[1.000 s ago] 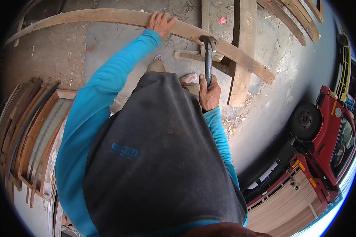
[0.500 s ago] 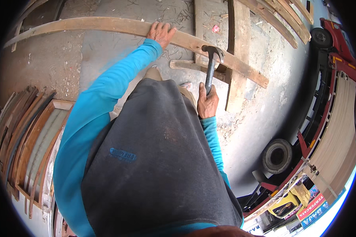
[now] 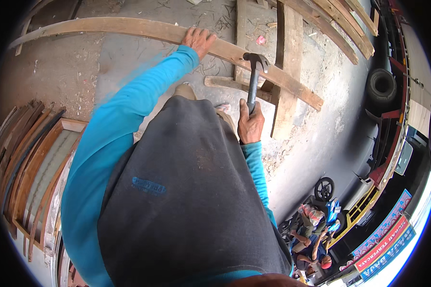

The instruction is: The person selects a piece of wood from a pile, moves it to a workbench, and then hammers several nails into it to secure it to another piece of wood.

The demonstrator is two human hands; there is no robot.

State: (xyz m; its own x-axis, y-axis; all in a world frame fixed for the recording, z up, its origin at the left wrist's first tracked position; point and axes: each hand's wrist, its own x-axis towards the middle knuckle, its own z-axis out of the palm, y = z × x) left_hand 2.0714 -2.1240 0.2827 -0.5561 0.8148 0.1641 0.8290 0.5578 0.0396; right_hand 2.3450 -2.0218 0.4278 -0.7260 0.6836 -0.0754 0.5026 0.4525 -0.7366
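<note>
The left hand (image 3: 198, 42) lies palm down across the long board (image 3: 143, 28) near 12 o'clock, fingers slightly parted. Read from mid-view, the board's long axis runs from 10 o'clock to 2 o'clock. To the right, the right hand (image 3: 251, 123) wraps the lower handle of the hammer (image 3: 254, 79), thumb laid along it. The hammer points toward 12, flat face toward 9, claw toward 4; its head overlaps the board, but contact cannot be told.

The board's right end juts past the wide plank (image 3: 285, 112) crossing beneath it. Beyond that end, floor (image 3: 337, 115) stretches toward 3 o'clock.

A stack of old wood (image 3: 26, 148) stands at 9 o'clock. A short piece of wood (image 3: 225, 82) lies behind the hammer's handle in the view. More boards (image 3: 323, 29) lie between 1 and 2, a truck (image 3: 392, 115) near 3, and a motorbike (image 3: 332, 209) at 4, beside seated people (image 3: 316, 244).
</note>
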